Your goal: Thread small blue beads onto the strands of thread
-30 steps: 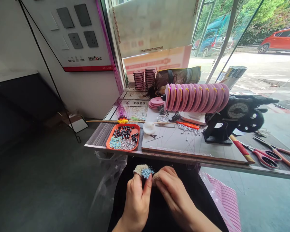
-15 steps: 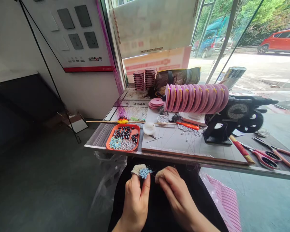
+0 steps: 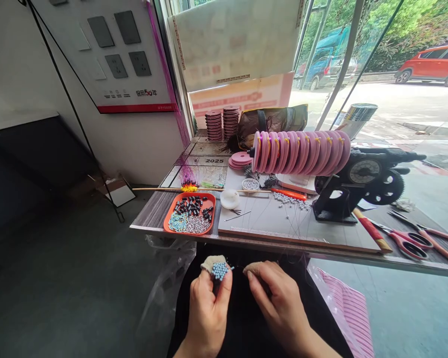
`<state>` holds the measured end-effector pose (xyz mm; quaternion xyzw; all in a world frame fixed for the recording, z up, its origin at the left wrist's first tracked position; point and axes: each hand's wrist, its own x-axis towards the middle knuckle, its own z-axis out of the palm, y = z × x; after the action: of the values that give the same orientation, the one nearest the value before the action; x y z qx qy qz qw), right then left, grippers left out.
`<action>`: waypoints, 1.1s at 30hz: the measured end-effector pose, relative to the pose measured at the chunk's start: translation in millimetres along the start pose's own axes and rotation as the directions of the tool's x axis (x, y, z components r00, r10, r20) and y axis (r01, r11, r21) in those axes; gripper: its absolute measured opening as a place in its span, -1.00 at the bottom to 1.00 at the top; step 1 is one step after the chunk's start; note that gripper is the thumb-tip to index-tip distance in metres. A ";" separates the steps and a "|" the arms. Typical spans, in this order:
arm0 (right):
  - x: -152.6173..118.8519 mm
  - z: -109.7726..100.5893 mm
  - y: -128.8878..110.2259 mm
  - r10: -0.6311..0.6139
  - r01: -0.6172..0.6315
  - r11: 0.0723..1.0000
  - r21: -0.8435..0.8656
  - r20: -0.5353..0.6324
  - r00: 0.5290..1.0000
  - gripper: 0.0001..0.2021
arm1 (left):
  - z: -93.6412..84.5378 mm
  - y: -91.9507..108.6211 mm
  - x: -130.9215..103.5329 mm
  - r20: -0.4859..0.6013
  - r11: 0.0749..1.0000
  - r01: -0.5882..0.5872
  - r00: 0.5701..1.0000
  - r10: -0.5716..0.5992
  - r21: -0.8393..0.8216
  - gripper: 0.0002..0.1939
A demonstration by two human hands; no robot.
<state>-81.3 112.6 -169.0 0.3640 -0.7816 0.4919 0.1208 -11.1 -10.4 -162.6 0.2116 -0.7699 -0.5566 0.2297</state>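
My left hand [image 3: 208, 303] pinches a bunch of small light-blue beads [image 3: 220, 271] between thumb and index finger, above my lap. The bead ends face up in a tight cluster, and one piece sticks out to the right. A pale cloth finger cover [image 3: 212, 262] wraps the left index fingertip. Just to the right, apart from the bunch, is my right hand [image 3: 278, 293], its fingers curled and the thumb close to the index finger, which also wears a cover. Whatever lies between the right fingertips is too small to make out.
On the table ahead stand an orange tray [image 3: 189, 195] of black, blue and silver pieces, a white lid-like disc [image 3: 230, 199], and a hand-cranked machine [image 3: 362, 179] carrying pink discs [image 3: 302, 153]. Scissors [image 3: 408, 243] and pliers [image 3: 433, 233] lie at the right edge.
My right hand has drawn slightly away to the right from the bead bunch. My left hand has shifted a little left and tilted the bunch, still holding it.
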 end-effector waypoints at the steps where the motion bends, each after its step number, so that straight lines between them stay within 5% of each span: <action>1: 0.2 -0.2 -0.6 -0.007 0.007 1.000 0.007 0.006 1.000 -0.82 | 0.4 0.1 -0.2 -0.005 0.999 0.005 1.000 -0.006 -0.032 -0.91; 4: -0.5 -0.1 -1.2 -0.020 0.020 0.999 0.044 0.007 1.000 -0.88 | 0.9 1.3 -0.3 -0.007 0.986 0.035 0.999 -0.036 -0.164 -0.93; 9: -2.4 -1.4 0.7 -0.049 0.049 0.999 0.005 -0.011 0.999 -0.61 | -0.9 -0.1 5.2 0.036 0.951 0.106 0.994 -0.100 -0.289 -0.90; 11: -2.0 -2.1 1.0 -0.095 0.098 0.993 -0.069 0.043 0.995 -0.70 | -0.7 -0.6 7.0 0.069 0.905 0.195 0.981 -0.183 -0.378 -0.84; 13: -1.1 -1.6 0.1 -0.151 0.166 0.975 -0.145 0.110 0.982 -0.88 | 0.5 2.2 6.9 0.125 0.809 0.297 0.954 -0.272 -0.508 -0.78; 18: 1.3 0.2 -6.4 -0.248 0.272 0.955 -0.115 0.191 0.950 -0.70 | -3.3 22.9 9.3 0.374 0.471 0.505 0.860 -0.347 -0.723 -0.84; 20: 1.3 -2.1 -7.9 -0.278 0.293 0.953 -0.073 0.172 0.945 -0.71 | -13.4 29.0 18.3 0.311 0.403 0.449 0.878 -0.364 -0.798 -0.84; 23: 1.1 -8.8 -7.1 -0.271 0.276 0.961 -0.031 0.112 0.956 -0.72 | -31.0 29.7 35.1 -0.016 0.471 0.151 0.943 -0.332 -0.869 -0.79; 24: 1.3 -10.9 -6.4 -0.242 0.244 0.970 -0.008 0.098 0.965 -0.74 | -34.1 28.0 38.4 -0.044 0.512 0.134 0.946 -0.321 -0.848 -0.80; 29: 4.5 -13.5 -3.2 -0.044 0.029 0.987 0.161 0.088 0.995 -0.83 | -18.1 17.6 26.5 0.356 0.586 0.510 0.860 -0.366 -0.629 -0.78; 33: 5.7 -9.1 0.6 -0.032 0.019 0.988 0.155 0.084 0.996 -0.84 | -4.2 12.9 13.8 0.398 0.644 0.532 0.845 -0.357 -0.550 -0.71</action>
<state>-87.3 118.0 -161.9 0.4032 -0.7411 0.5329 0.0647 -20.7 -17.8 -147.5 0.2309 -0.4780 -0.8464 0.0423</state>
